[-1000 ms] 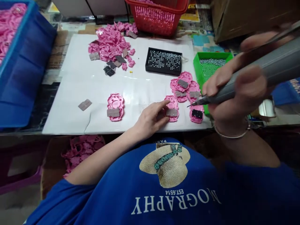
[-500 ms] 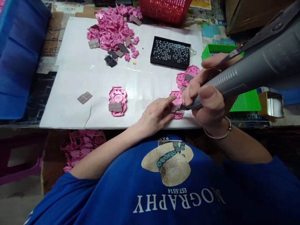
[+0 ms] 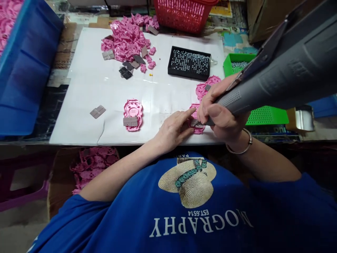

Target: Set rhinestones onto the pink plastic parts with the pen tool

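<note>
My right hand (image 3: 223,112) is wrapped round a grey electric screwdriver (image 3: 271,77), which slants down to the left. Its tip meets a grey plate on a pink plastic piece (image 3: 198,130) near the table's front edge. Thumb and fingers of my left hand (image 3: 175,130) grip the left side of that same piece. Further left lies a second pink piece (image 3: 133,107) with a grey plate (image 3: 131,121) across its lower part. More pink pieces (image 3: 201,90) lie just behind my right hand, partly hidden by it.
A black tray of screws (image 3: 189,63) stands behind my hands. Small pink parts (image 3: 126,38) are heaped at the back left. A loose grey plate (image 3: 98,111) lies at left. Around are a red basket (image 3: 184,15), green trays (image 3: 267,116) and a blue bin (image 3: 26,77).
The screwdriver and my right hand have shifted slightly left, with the tool's body tilted differently. My left hand still holds the pink piece. The whole view has moved a little.
</note>
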Available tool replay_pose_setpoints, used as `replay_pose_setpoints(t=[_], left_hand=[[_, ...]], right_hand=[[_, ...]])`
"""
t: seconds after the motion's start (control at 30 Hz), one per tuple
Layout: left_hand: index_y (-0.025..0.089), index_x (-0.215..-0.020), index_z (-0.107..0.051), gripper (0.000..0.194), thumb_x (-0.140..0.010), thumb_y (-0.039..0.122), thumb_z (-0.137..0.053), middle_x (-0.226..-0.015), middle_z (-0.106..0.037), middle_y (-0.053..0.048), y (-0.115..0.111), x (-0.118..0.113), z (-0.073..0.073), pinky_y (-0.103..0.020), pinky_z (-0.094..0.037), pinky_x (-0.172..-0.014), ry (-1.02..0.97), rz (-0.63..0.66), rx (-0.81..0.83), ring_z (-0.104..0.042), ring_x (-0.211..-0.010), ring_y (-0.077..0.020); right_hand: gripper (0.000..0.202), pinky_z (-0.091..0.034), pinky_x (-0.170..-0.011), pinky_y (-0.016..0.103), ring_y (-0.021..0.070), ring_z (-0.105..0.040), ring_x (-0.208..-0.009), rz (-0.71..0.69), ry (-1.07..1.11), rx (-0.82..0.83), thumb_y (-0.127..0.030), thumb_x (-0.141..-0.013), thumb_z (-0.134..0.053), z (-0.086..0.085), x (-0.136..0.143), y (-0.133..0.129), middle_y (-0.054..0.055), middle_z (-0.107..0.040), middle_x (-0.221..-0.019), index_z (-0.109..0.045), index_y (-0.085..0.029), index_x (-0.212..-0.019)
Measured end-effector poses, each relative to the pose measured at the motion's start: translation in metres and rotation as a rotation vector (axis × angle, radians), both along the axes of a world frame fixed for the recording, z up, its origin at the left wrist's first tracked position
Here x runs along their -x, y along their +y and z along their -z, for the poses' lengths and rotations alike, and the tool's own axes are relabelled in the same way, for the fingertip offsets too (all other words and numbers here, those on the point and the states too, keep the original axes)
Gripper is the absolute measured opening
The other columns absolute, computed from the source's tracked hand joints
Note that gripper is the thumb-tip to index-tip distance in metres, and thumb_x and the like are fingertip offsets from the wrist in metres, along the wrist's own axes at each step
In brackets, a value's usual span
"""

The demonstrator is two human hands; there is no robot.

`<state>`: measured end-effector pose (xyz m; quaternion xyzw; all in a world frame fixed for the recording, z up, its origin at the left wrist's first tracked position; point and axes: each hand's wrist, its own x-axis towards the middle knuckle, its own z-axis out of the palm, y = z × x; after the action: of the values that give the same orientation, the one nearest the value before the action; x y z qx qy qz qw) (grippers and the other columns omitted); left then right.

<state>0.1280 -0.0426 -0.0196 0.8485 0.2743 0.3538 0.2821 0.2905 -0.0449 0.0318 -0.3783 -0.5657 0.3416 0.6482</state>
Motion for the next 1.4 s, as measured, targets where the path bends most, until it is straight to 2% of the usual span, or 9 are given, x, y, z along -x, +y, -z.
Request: replay_pose_setpoints(t=[0.1, 0.17, 0.27, 0.37, 0.5, 0.63, 1.0, 1.2, 1.4], left_hand=[[0.017, -0.136, -0.052, 0.047, -0.091, 0.019, -0.066, -0.100, -0.068, -0.006, 0.001, 0.001, 0.000, -0.030, -0.053, -0.083, 0.030, 0.004, 0.013, -0.063, -0.089, -0.0155], [0.018, -0.142, -0.047, 0.054, -0.092, 0.019, -0.065, -0.106, -0.069, -0.007, 0.001, 0.003, 0.000, -0.031, -0.054, -0.085, 0.021, 0.019, 0.030, -0.064, -0.091, -0.0154], [0.020, -0.144, -0.047, 0.056, -0.091, 0.019, -0.065, -0.110, -0.070, -0.008, 0.001, 0.004, -0.002, -0.031, -0.055, -0.086, 0.018, 0.020, 0.074, -0.066, -0.095, -0.0161], [0.020, -0.142, -0.050, 0.052, -0.092, 0.023, -0.064, -0.109, -0.071, -0.008, 0.001, 0.004, -0.004, -0.032, -0.057, -0.085, 0.037, -0.001, 0.107, -0.068, -0.093, -0.0165], [0.022, -0.138, -0.053, 0.046, -0.093, 0.027, -0.063, -0.104, -0.072, -0.006, 0.004, 0.002, -0.006, -0.031, -0.058, -0.082, 0.038, -0.031, 0.114, -0.069, -0.088, -0.0159], [0.024, -0.137, -0.054, 0.045, -0.093, 0.028, -0.063, -0.103, -0.073, -0.004, 0.004, 0.000, -0.007, -0.029, -0.059, -0.080, 0.042, -0.036, 0.114, -0.070, -0.086, -0.0149], [0.024, -0.135, -0.056, 0.044, -0.092, 0.028, -0.065, -0.104, -0.073, -0.005, 0.002, 0.000, -0.009, -0.030, -0.060, -0.083, 0.057, -0.049, 0.143, -0.071, -0.086, -0.0146], [0.024, -0.137, -0.055, 0.047, -0.091, 0.028, -0.066, -0.105, -0.073, -0.005, 0.002, 0.000, -0.008, -0.029, -0.059, -0.082, 0.047, -0.061, 0.161, -0.070, -0.087, -0.0143], [0.023, -0.138, -0.055, 0.048, -0.091, 0.027, -0.067, -0.105, -0.073, -0.004, 0.003, 0.001, -0.006, -0.028, -0.058, -0.083, 0.039, -0.057, 0.144, -0.070, -0.087, -0.0139]], right_hand=[[0.024, -0.046, -0.042, 0.029, 0.0123, -0.048, -0.043, -0.142, 0.076, -0.071, -0.042, -0.080, -0.073, -0.011, -0.001, 0.001, -0.009, -0.057, -0.063, -0.065, -0.039, -0.102], [0.024, -0.042, -0.039, 0.028, 0.0121, -0.047, -0.042, -0.112, 0.064, -0.107, -0.042, -0.082, -0.072, -0.023, -0.009, 0.002, -0.009, -0.057, -0.063, -0.066, -0.039, -0.105], [0.022, -0.036, -0.035, 0.028, 0.0110, -0.045, -0.040, 0.074, 0.006, -0.239, -0.045, -0.083, -0.071, -0.041, -0.040, 0.006, -0.008, -0.053, -0.060, -0.068, -0.037, -0.102], [0.022, -0.033, -0.034, 0.028, 0.0100, -0.043, -0.040, 0.296, -0.034, -0.360, -0.044, -0.082, -0.074, -0.047, -0.095, 0.015, -0.006, -0.048, -0.059, -0.069, -0.033, -0.099], [0.032, -0.035, -0.035, 0.028, 0.0084, -0.040, -0.039, 0.636, -0.070, -0.399, -0.048, -0.076, -0.080, -0.036, -0.174, 0.029, -0.006, -0.055, -0.068, -0.065, -0.031, -0.098], [0.037, -0.035, -0.037, 0.027, 0.0083, -0.041, -0.043, 0.756, -0.094, -0.383, -0.054, -0.071, -0.082, -0.018, -0.215, 0.036, -0.007, -0.058, -0.070, -0.062, -0.032, -0.093], [0.042, -0.033, -0.044, 0.031, 0.0091, -0.040, -0.041, 0.738, -0.099, -0.294, -0.055, -0.073, -0.080, 0.006, -0.225, 0.036, -0.009, -0.057, -0.070, -0.054, -0.034, -0.098], [0.050, -0.037, -0.047, 0.030, 0.0095, -0.046, -0.045, 0.740, -0.136, -0.257, -0.063, -0.076, -0.075, 0.005, -0.221, 0.034, -0.006, -0.053, -0.075, -0.049, -0.027, -0.099], [0.049, -0.036, -0.045, 0.029, 0.0096, -0.044, -0.042, 0.746, -0.145, -0.232, -0.062, -0.075, -0.075, 0.002, -0.216, 0.029, -0.008, -0.051, -0.066, -0.049, -0.029, -0.099]])
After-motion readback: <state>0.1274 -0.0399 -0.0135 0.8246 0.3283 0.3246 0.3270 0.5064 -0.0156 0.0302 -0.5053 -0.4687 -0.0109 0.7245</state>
